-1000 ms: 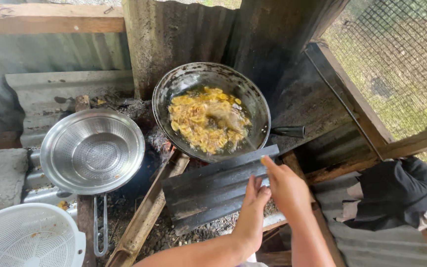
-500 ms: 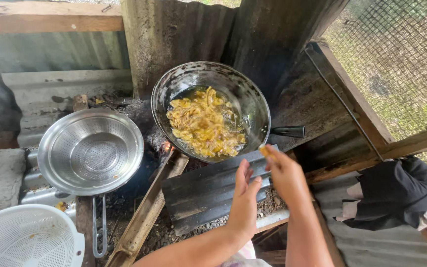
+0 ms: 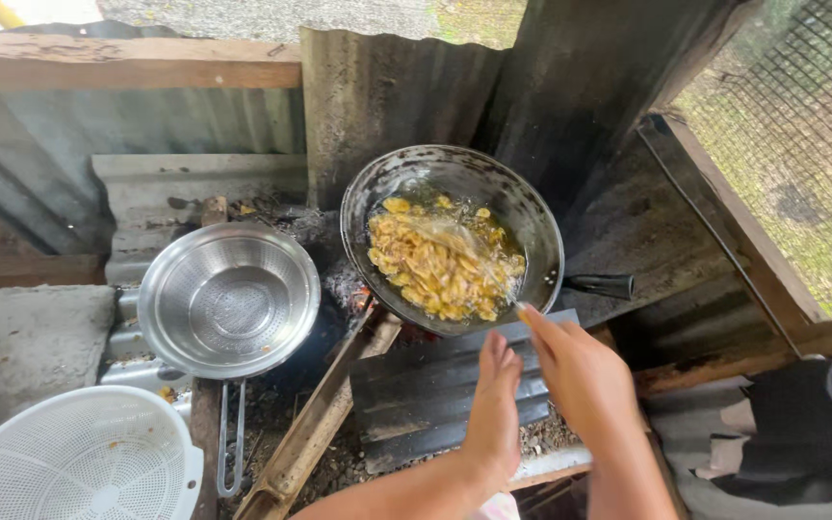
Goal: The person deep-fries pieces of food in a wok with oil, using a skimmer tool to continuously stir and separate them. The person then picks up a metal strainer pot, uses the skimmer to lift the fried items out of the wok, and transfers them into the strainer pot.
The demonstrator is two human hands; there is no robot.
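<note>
Two hands near the wok [image 3: 532,207]: our right hand [image 3: 580,376] stirs yellow slices [image 3: 440,265] gently; left hand [image 3: 493,409] open, empty

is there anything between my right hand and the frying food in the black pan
Nothing visible. The right hand hovers just outside the near rim of the round black frying pan, with only open air to the yellow food pieces inside.

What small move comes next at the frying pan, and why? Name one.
Probably keep stirring: the right hand holds a thin utensil into the dark round metal wok, where yellow slices sit bunched in oil over fire. The left hand hovers empty.
</note>
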